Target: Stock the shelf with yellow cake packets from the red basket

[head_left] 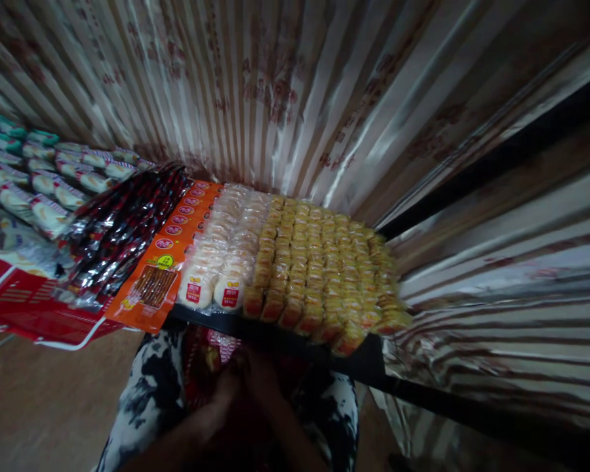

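Observation:
Low beneath the shelf edge, my left hand [226,382] and my right hand [256,372] are close together in deep shadow between my knees. Their fingers are too dark and blurred to make out, so any grip is hidden. Just beyond them lies a pink-and-white patterned packet [222,342], with a yellowish item [211,359] beside it, inside what looks like a dark red container [193,373]. Above on the shelf stand rows of yellow-wrapped snacks [314,269], two rows of white round wrapped cakes [196,288] and orange snack bags [152,285].
A black shelf edge [285,333] crosses over my hands. Left of the orange bags lie dark red-and-black packets [122,223] and white wrapped packs [49,210]. A red basket with a white handle [29,301] hangs at the left. Striped curtain [255,85] encloses the back and right.

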A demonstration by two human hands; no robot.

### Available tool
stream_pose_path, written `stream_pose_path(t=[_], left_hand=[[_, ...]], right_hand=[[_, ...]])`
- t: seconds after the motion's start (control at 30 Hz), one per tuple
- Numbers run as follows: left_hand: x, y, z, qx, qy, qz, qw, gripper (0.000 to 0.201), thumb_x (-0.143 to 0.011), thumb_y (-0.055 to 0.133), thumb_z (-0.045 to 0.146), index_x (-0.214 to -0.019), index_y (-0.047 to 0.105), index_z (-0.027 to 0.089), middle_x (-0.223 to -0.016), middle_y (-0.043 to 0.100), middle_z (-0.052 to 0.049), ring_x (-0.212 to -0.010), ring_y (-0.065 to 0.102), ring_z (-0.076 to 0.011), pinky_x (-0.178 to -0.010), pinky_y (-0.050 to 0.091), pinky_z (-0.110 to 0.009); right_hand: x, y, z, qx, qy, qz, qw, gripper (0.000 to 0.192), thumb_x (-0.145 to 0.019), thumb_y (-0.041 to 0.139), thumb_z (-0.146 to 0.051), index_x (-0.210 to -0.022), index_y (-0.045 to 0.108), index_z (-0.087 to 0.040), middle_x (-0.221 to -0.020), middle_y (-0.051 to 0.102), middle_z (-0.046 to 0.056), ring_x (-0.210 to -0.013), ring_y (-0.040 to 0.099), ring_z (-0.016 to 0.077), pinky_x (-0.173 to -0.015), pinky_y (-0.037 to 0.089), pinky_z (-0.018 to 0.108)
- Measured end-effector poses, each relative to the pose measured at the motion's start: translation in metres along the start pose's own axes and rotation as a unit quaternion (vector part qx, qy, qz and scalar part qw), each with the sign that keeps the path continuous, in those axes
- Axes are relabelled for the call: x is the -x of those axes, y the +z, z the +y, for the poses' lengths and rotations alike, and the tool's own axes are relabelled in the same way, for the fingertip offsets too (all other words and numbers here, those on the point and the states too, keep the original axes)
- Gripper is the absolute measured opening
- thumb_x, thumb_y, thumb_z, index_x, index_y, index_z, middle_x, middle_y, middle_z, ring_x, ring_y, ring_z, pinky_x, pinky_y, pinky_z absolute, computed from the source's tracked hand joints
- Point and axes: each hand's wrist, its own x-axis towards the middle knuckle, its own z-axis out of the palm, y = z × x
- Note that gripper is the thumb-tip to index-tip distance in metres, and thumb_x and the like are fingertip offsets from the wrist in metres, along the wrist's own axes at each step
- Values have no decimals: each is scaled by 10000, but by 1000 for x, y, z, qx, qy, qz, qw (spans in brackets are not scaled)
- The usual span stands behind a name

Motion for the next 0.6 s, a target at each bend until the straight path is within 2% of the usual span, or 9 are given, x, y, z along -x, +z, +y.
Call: stream_pose_path(t=[0.1, 0.2, 0.27, 0.4, 0.5, 0.6], left_hand=[[18, -8, -3, 71, 18, -18, 997, 229, -819, 475, 163, -998, 603, 102, -1011, 666, -104, -952, 623, -199, -833, 481, -285], [41, -16, 0, 193, 72, -59, 977, 388, -663, 657, 349, -979, 621, 128, -1013, 679, -103, -961, 620, -264, -841, 479, -337], [57, -18, 6, 230, 103, -90, 964, 509, -585, 705, 455, -980, 622, 146, -1031, 678, -104, -976, 612, -276, -858, 469, -352], [86, -19, 31, 206, 157, -120, 958, 554, -573, 696, 562, -933, 625, 146, -1020, 677, -111, -979, 602, -274, -857, 457, -338], [105, -17, 58, 186, 205, -101, 956, 525, -630, 654, 563, -931, 603, 135, -985, 677, -119, -951, 606, -267, -852, 456, -343], [120, -13, 84, 178, 241, -75, 951, 477, -685, 626, 510, -989, 576, 147, -1022, 663, -109, -972, 595, -252, -862, 451, -338]], right_hand=[[21, -22, -11, -28, -55, -3, 998, 304, -861, 394, -190, -1041, 639, -207, -1041, 664, 79, -984, 591, 203, -876, 408, 302], [42, -44, -14, -70, -89, 17, 993, 323, -863, 396, -224, -1095, 620, -201, -1086, 647, 83, -1026, 574, 208, -917, 406, 330], [54, -58, -13, -94, -95, 42, 990, 313, -840, 420, -224, -1069, 633, -198, -1090, 642, 87, -1032, 570, 214, -928, 410, 350], [73, -86, -7, -147, -100, 100, 979, 309, -811, 448, -244, -1049, 640, -198, -1082, 640, 85, -1032, 573, 209, -943, 420, 357], [83, -107, -1, -187, -82, 148, 968, 317, -816, 463, -315, -1058, 636, -206, -1071, 650, 72, -1017, 588, 201, -924, 442, 338], [88, -123, 4, -249, -25, 209, 945, 362, -793, 505, -396, -1077, 631, -210, -1098, 654, 69, -1014, 601, 216, -904, 464, 350]])
